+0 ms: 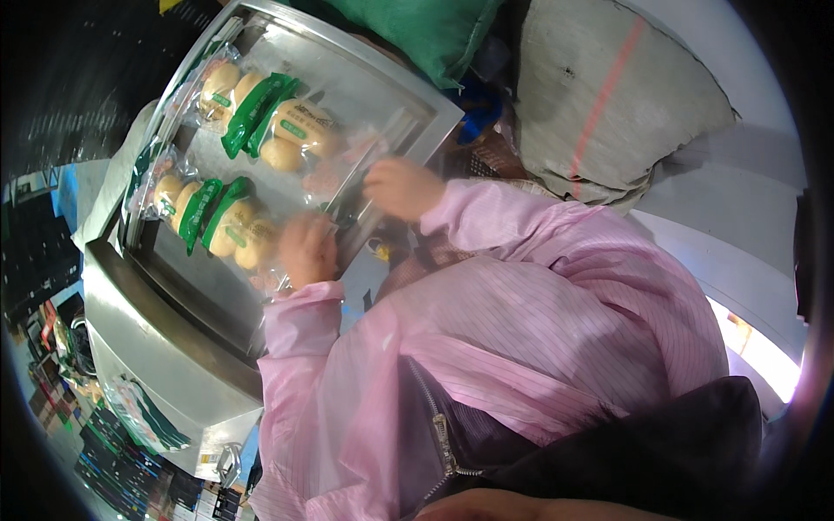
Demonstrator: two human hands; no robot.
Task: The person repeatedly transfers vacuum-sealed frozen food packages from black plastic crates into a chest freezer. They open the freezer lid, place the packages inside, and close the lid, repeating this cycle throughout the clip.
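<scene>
My left hand (309, 249) is blurred, its fingers curled over the clear end of the near lower bag (240, 228). Whether it pinches the film is unclear. My right hand (404, 189), also blurred, is at the metal bar (355, 182) along the near side of a steel chamber (202, 146), which looks like a vacuum packer's. Beside that bar lies the transparent end of the near upper bag (296, 133). Both bags hold pale yellow, potato-like pieces and have green printed bands. Two similar bags, the far upper (225, 94) and the far lower (182, 202), lie opposite.
A green sack (423, 36) and a large whitish woven sack (619, 98) with a red stripe stand beyond the chamber's right side. Flat green-printed bags (146, 417) rest on the machine's sloping metal side (137, 325). Dark stacked crates (120, 456) are at lower left.
</scene>
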